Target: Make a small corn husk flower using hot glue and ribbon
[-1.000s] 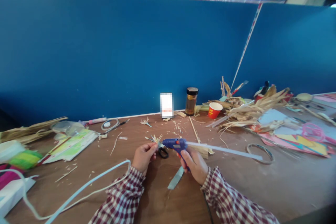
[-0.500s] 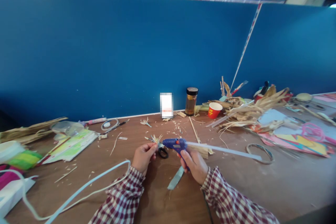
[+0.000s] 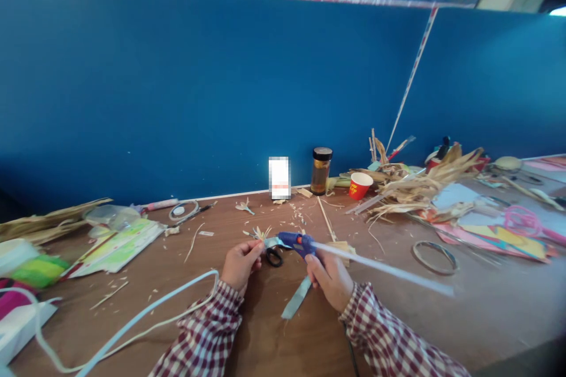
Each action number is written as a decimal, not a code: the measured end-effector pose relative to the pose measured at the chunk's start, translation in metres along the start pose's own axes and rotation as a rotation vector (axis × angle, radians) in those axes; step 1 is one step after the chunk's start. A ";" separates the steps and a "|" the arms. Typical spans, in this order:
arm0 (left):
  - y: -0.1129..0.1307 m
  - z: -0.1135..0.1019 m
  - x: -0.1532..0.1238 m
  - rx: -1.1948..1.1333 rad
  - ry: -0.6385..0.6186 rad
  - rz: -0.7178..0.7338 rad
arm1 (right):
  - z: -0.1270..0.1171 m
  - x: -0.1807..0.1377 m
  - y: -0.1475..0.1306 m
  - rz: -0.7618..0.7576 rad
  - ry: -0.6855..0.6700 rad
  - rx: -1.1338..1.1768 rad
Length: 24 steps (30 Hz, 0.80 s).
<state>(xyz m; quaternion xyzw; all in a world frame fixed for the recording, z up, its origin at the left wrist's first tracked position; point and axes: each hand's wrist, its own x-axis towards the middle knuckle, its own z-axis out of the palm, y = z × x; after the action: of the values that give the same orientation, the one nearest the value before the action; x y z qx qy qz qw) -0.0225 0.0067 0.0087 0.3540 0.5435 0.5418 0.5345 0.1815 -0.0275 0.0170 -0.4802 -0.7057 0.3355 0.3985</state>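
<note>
My right hand (image 3: 328, 277) is wrapped round the grip of a blue glue gun (image 3: 296, 242), whose long pale glue stick (image 3: 384, 270) sticks out behind it to the right. The nozzle points left at a small dried-leaf piece (image 3: 260, 234) pinched in the fingers of my left hand (image 3: 241, 264). Black-handled scissors (image 3: 274, 256) lie on the brown table (image 3: 442, 318) just below the nozzle. A grey strip (image 3: 296, 305) lies under my right hand. Both sleeves are red-and-white check.
At the back stand an amber jar (image 3: 321, 170), a red paper cup (image 3: 359, 185) and a heap of dried leaves (image 3: 420, 185). A metal ring (image 3: 434, 256) lies right. A white cord (image 3: 132, 324), coloured paper (image 3: 119, 241) and packets sit left. A blue partition (image 3: 221, 94) backs the table.
The glue gun has tilted: its glue stick's far end has swung down and toward me. My right hand shifted slightly. My left hand keeps its pinch in place.
</note>
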 end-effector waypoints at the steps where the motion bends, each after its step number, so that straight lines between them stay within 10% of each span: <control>1: 0.000 0.000 0.000 -0.007 0.001 0.002 | -0.004 -0.003 0.000 -0.028 0.038 -0.077; 13: -0.003 -0.002 0.005 -0.017 0.017 -0.028 | -0.136 -0.070 0.036 -0.037 0.374 -1.027; 24: -0.004 -0.002 0.003 -0.023 0.032 0.006 | -0.208 -0.102 0.093 0.295 0.310 -1.304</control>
<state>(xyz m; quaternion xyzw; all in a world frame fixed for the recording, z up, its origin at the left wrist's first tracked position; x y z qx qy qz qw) -0.0245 0.0082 0.0039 0.3410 0.5446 0.5552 0.5281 0.4260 -0.0756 0.0075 -0.7555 -0.6255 -0.1799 0.0745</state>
